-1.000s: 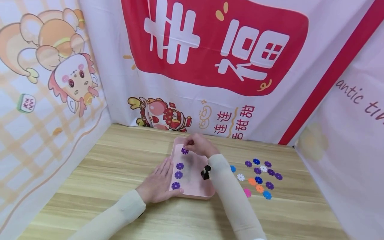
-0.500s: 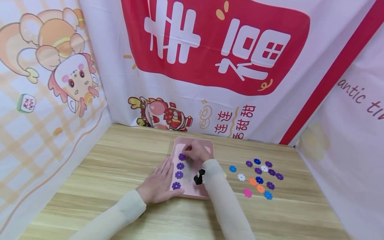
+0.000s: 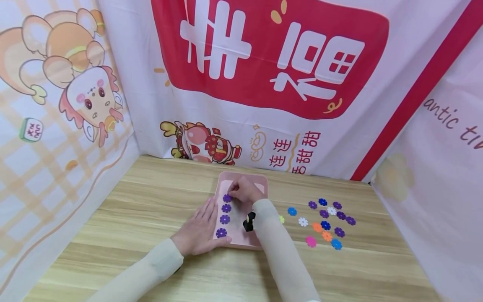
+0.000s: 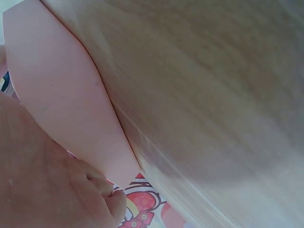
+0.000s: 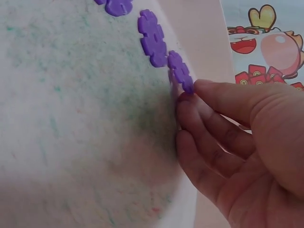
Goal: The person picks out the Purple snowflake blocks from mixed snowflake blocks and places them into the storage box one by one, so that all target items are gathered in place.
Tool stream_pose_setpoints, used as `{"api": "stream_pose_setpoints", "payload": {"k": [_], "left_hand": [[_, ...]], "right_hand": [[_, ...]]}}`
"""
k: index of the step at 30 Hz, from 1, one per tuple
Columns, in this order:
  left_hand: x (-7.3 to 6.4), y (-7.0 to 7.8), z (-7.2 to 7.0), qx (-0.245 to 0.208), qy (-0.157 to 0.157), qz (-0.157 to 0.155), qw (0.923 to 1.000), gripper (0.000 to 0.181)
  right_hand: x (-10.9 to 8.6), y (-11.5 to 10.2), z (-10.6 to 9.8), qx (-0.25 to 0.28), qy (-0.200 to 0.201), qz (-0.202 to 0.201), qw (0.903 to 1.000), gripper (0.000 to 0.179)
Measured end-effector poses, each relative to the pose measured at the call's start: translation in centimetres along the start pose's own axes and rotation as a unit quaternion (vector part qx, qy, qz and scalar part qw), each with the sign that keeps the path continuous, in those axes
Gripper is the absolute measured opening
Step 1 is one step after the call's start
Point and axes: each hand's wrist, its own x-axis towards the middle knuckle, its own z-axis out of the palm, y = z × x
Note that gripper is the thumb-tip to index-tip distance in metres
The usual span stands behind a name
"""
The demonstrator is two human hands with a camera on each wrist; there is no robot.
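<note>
The pink tray (image 3: 264,180) lies on the wooden table, with a white, stained bottom. My right hand (image 3: 246,189) is inside it, pinching a purple snowflake disc (image 5: 181,71) between thumb and fingertips, close to the tray's left side. Beside that disc, other purple snowflake discs (image 5: 153,38) form a line running toward me; in the head view the nearest purple disc (image 3: 221,233) sits at the front left corner. My left hand (image 3: 198,230) rests flat against the tray's left edge, fingers straight, thumb over the front rim. The left wrist view has the tray's outer wall (image 4: 66,80) beside the palm.
To the right of the tray, loose snowflake discs lie scattered, among them an orange disc (image 3: 327,236), a pink disc (image 3: 311,241) and a light blue disc (image 3: 292,211). A printed curtain (image 3: 264,138) hangs behind the wooden table (image 3: 158,184), and similar cloth borders both sides.
My right hand has moved the pinched purple disc a little toward me and left, down to the tray bottom, near the end of the line. The left hand has stayed still.
</note>
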Motion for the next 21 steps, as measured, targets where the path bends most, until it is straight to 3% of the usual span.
{"api": "stream_pose_setpoints", "payload": {"k": [9, 16, 21], "left_hand": [[0.0, 0.2, -0.1, 0.005, 0.001, 0.001, 1.0, 0.11], [0.0, 0.1, -0.1, 0.004, 0.006, 0.001, 1.0, 0.111], [0.1, 0.0, 0.0, 0.017, 0.008, 0.008, 0.9998, 0.112]], "right_hand": [[-1.5, -0.6, -3.2, -0.039, -0.016, 0.027, 0.9987, 0.018], [-3.0, 0.0, -7.9, -0.066, -0.007, -0.031, 0.9973, 0.023], [-4.8, 1.8, -11.2, -0.112, 0.018, -0.067, 0.9913, 0.022]]}}
